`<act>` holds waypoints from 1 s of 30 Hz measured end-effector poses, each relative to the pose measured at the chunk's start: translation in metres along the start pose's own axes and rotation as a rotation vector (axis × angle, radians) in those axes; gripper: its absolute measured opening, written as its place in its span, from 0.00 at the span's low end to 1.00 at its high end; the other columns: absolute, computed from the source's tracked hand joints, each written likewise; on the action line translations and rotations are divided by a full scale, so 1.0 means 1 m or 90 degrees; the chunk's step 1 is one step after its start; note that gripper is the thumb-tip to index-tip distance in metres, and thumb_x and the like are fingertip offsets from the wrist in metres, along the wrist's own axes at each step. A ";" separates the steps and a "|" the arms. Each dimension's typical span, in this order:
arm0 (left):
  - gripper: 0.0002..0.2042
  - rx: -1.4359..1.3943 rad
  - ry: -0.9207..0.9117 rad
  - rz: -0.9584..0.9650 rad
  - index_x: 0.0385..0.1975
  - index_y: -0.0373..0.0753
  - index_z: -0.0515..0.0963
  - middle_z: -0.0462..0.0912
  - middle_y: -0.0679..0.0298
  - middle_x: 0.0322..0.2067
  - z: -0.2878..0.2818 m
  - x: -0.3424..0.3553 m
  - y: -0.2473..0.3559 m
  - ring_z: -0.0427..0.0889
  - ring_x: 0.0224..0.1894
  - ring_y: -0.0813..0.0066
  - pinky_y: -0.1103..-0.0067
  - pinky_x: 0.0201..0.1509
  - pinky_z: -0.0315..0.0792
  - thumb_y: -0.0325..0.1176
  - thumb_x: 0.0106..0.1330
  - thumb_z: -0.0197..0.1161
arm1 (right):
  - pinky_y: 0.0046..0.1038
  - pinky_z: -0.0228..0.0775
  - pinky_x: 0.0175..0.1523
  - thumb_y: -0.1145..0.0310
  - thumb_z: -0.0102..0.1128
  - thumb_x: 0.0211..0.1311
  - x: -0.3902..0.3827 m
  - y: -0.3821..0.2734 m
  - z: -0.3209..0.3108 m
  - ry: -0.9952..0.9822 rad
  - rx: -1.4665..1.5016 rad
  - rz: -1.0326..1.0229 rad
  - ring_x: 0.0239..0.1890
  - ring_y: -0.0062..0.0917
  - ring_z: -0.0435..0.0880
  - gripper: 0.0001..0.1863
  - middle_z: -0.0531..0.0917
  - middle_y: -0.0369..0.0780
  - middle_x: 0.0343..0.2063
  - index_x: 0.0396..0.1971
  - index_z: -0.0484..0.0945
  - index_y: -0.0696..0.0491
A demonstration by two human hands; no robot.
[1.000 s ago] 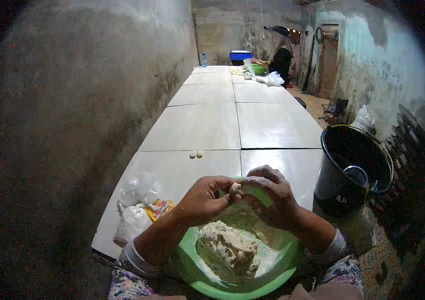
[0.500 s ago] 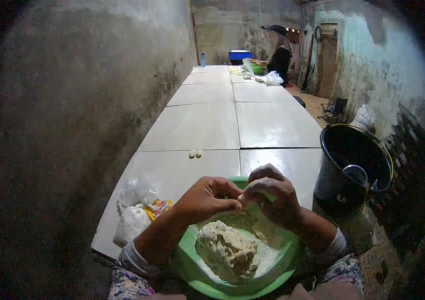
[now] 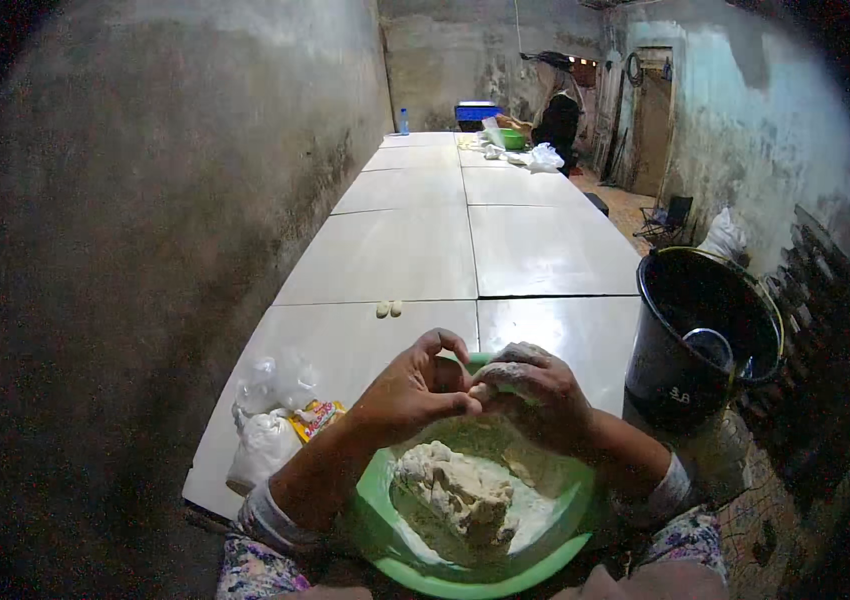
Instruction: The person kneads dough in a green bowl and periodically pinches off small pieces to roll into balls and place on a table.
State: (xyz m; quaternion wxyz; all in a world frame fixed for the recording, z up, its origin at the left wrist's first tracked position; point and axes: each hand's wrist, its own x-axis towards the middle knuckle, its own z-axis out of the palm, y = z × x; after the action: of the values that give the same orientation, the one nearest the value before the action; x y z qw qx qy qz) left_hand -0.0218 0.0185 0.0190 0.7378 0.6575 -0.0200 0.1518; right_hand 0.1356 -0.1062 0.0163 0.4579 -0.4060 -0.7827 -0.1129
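A green basin [image 3: 535, 575] stands in front of me, holding a lump of pale dough [image 3: 455, 490] with loose white flour around it. Over its far part my two hands meet. My right hand [image 3: 535, 395], dusted with flour, has its fingers curled round a small piece of dough [image 3: 482, 391]. My left hand [image 3: 410, 395] works on the same piece from the other side, its thumb tip against it and its index finger arched above. The fingers hide most of the piece. Two small shaped dough pieces [image 3: 389, 310] lie side by side on the table beyond the hands.
White tiles cover the long table [image 3: 395, 245]. Plastic bags of white powder [image 3: 263, 450] and a yellow-red packet [image 3: 317, 418] lie at left. A black bucket [image 3: 680, 370] stands at right. At the far end, a person [image 3: 555, 115] works by another green basin [image 3: 513, 139].
My right hand has turned and closed more round the small dough piece. My left index finger has lifted away from the thumb. The dough in the basin stays put.
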 end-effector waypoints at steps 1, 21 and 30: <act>0.21 0.060 -0.015 -0.025 0.44 0.38 0.61 0.78 0.58 0.36 -0.003 -0.002 0.000 0.76 0.40 0.78 0.81 0.47 0.69 0.23 0.54 0.65 | 0.34 0.68 0.32 0.75 0.62 0.43 -0.001 0.000 0.000 -0.009 -0.007 0.010 0.29 0.36 0.76 0.14 0.77 0.41 0.28 0.34 0.75 0.54; 0.12 0.030 -0.025 -0.057 0.38 0.32 0.77 0.81 0.65 0.34 0.008 -0.008 0.011 0.77 0.37 0.79 0.80 0.44 0.70 0.28 0.55 0.64 | 0.32 0.66 0.46 0.69 0.66 0.46 0.000 -0.011 0.001 -0.045 0.007 0.063 0.47 0.35 0.72 0.24 0.73 0.45 0.47 0.46 0.73 0.52; 0.16 0.041 -0.116 -0.112 0.44 0.30 0.73 0.79 0.65 0.40 0.002 -0.007 0.005 0.75 0.40 0.81 0.81 0.47 0.68 0.34 0.61 0.60 | 0.35 0.64 0.44 0.72 0.66 0.43 0.000 -0.003 -0.003 -0.043 -0.029 0.021 0.40 0.34 0.75 0.14 0.76 0.40 0.35 0.33 0.74 0.50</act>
State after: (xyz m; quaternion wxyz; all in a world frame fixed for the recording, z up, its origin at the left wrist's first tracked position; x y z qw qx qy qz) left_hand -0.0290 0.0153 0.0230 0.7218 0.6912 -0.0244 0.0266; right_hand 0.1352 -0.1104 0.0186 0.4238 -0.4325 -0.7883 -0.1092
